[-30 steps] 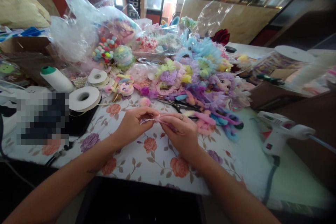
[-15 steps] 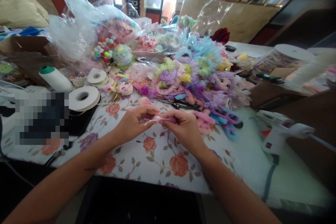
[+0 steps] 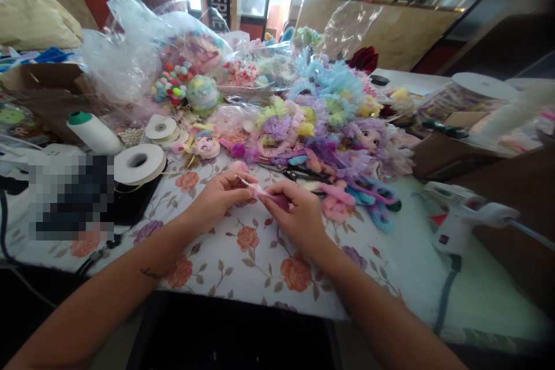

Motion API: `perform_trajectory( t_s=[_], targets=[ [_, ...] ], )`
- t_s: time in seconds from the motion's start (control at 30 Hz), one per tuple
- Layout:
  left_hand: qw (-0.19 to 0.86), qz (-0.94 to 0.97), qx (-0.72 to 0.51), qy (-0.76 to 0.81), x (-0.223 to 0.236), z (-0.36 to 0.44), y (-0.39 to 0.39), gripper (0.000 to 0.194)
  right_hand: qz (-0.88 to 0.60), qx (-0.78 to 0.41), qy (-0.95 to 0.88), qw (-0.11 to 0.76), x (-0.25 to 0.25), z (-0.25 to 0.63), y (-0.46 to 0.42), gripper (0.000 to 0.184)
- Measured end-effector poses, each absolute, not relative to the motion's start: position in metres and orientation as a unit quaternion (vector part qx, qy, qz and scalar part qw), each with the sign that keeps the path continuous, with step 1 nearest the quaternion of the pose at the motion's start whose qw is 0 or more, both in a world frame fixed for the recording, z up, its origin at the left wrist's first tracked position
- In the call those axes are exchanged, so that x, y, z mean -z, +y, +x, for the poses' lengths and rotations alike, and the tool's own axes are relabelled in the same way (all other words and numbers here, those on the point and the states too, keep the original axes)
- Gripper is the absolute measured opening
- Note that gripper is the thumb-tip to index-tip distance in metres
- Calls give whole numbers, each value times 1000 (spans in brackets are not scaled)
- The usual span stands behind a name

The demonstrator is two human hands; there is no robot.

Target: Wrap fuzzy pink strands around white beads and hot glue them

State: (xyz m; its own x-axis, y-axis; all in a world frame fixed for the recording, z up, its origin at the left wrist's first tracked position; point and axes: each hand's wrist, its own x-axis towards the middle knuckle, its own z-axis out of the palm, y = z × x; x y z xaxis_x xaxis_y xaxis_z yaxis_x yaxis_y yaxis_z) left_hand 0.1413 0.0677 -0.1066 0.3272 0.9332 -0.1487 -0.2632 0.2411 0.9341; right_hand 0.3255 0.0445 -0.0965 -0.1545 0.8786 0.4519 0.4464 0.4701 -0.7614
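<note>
Above the flowered tablecloth [image 3: 208,254], my two hands meet fingertip to fingertip. Between them is a small pink soft piece [image 3: 261,191], partly covered by fingers. A short string of white pearl beads [image 3: 244,182] runs from it over my left hand [image 3: 217,198], whose thumb and fingers are pinched at its end. My right hand [image 3: 299,211] is closed on the pink piece, part of which shows under the fingers. Just beyond lie black-handled scissors [image 3: 299,173] and bent fuzzy pink stems [image 3: 340,199]. A pale pink pom-pom [image 3: 239,167] sits behind my left hand.
Ribbon spools [image 3: 139,163] and a white thread cone [image 3: 93,133] stand at left. A heap of pastel tulle flowers [image 3: 333,89], a doll head [image 3: 370,136] and plastic bags [image 3: 125,46] fills the back. To the right lies a white glue gun [image 3: 455,214] beside a cardboard box [image 3: 515,208].
The bead string has swung up and now points up and left over my left fingers. My left hand's fingers have curled in more, and my right hand has turned slightly.
</note>
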Motion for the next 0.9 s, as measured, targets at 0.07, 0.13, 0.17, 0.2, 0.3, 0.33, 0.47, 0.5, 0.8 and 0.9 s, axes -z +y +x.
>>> perform_trajectory(
  t_s=[0.07, 0.13, 0.17, 0.2, 0.3, 0.33, 0.47, 0.5, 0.8, 0.9],
  targets=[
    [703, 402, -450, 378, 104, 142, 68, 24, -432, -177, -753, 463, 98, 323, 42, 7],
    [715, 384, -454, 367, 100, 143, 67, 25, -421, -151, -768, 459, 99, 321, 41, 6],
    [720, 382, -452, 362, 98, 144, 67, 25, -421, -146, -770, 457, 99, 321, 40, 6],
    [722, 384, -450, 359, 97, 144, 67, 26, -422, -143, -770, 457, 100, 321, 40, 6],
    [716, 397, -443, 366, 97, 143, 67, 27, -423, -148, -764, 463, 100, 321, 40, 6],
    [713, 401, -441, 369, 98, 143, 67, 26, -422, -153, -762, 466, 100, 321, 40, 5],
    [710, 409, -450, 354, 101, 144, 67, 22, -424, -183, -752, 471, 97, 321, 39, 5],
    [710, 409, -453, 351, 101, 144, 67, 22, -430, -193, -745, 472, 96, 321, 39, 6],
    [668, 481, -424, 378, 100, 140, 66, 24, -457, -213, -719, 478, 90, 322, 39, 6],
    [671, 487, -415, 375, 100, 138, 66, 26, -463, -227, -714, 474, 90, 322, 39, 5]
  ],
)
